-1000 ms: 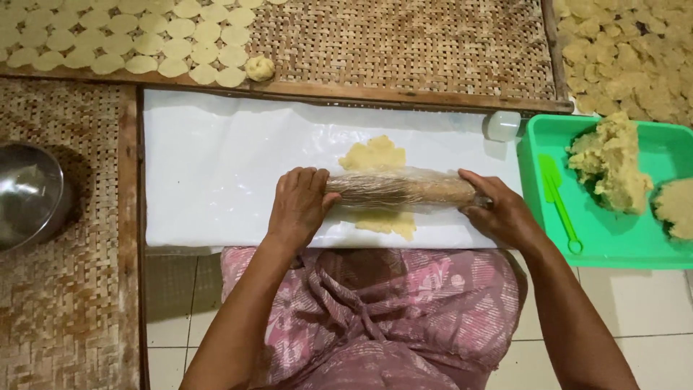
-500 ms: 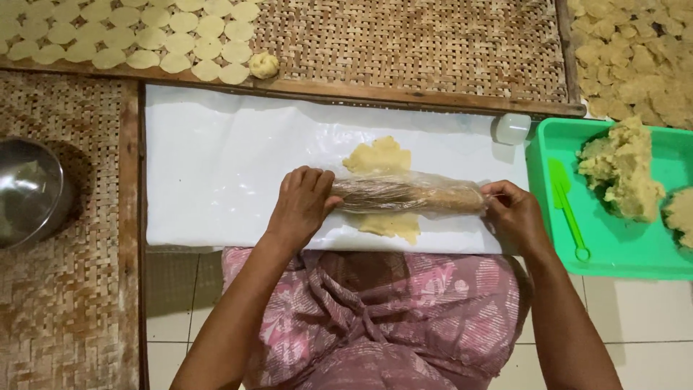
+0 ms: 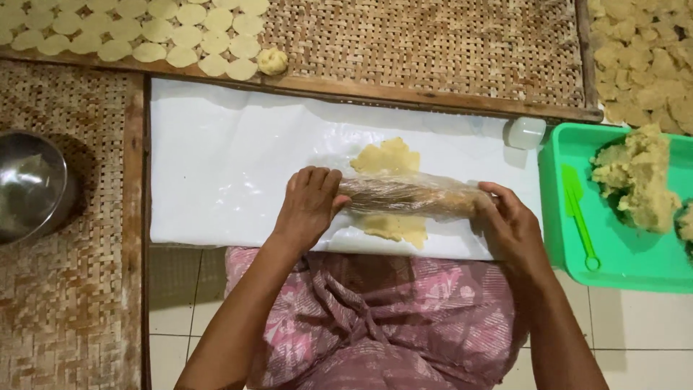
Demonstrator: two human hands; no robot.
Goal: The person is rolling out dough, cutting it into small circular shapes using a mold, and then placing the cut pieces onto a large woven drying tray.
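Note:
A plastic-wrapped rolling pin point(image 3: 411, 196) lies crosswise over a flattened piece of yellow dough point(image 3: 391, 160) on a white plastic sheet point(image 3: 231, 166). My left hand point(image 3: 309, 206) presses on the pin's left end, fingers curled over it. At the pin's right end my right hand point(image 3: 511, 224) grips it. Dough shows above and below the pin.
A green tray point(image 3: 570, 245) at the right holds a lump of dough point(image 3: 639, 184) and a green plastic tool point(image 3: 579, 209). Woven mats carry cut dough rounds point(image 3: 180, 36) and a small dough ball point(image 3: 272, 61). A metal bowl point(image 3: 29, 188) sits at left; a small white container point(image 3: 525, 132) beside the tray.
Both hands have stayed on the pin, which has rolled slightly toward me over the dough; the view shifted a little.

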